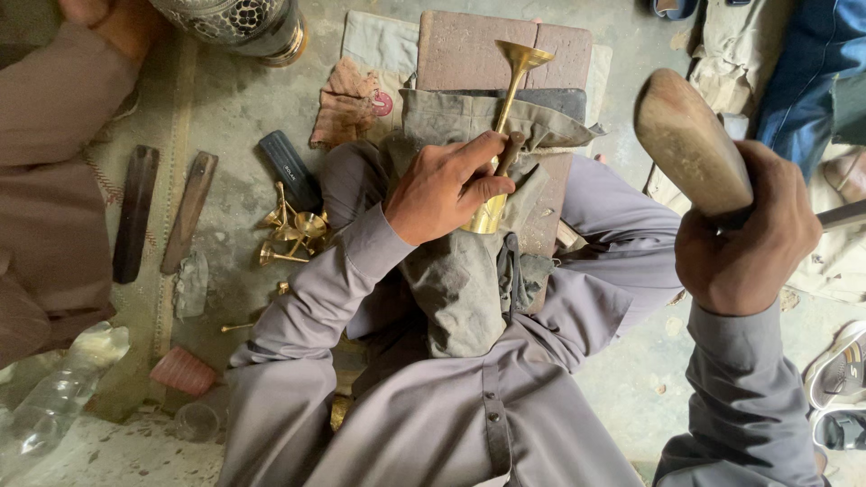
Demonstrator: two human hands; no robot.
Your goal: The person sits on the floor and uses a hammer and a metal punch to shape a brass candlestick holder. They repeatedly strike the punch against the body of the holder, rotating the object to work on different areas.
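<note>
My left hand (446,185) grips a slim brass horn-shaped piece (510,99) together with a short dark tool (509,153) pressed against it. The brass piece lies on a grey-green cloth (465,271) over my lap, its flared end pointing away from me. My right hand (744,234) is raised at the right and holds a wooden mallet (690,140) by its handle, the worn head tilted up and left, apart from the brass piece.
A reddish stone slab (469,50) lies beyond my knees. Several small brass horn pieces (293,230) are heaped on the floor at left, beside a dark block (289,167) and two wooden sticks (189,212). Another person's sleeve (45,117) is at far left. Sandals (843,379) lie at right.
</note>
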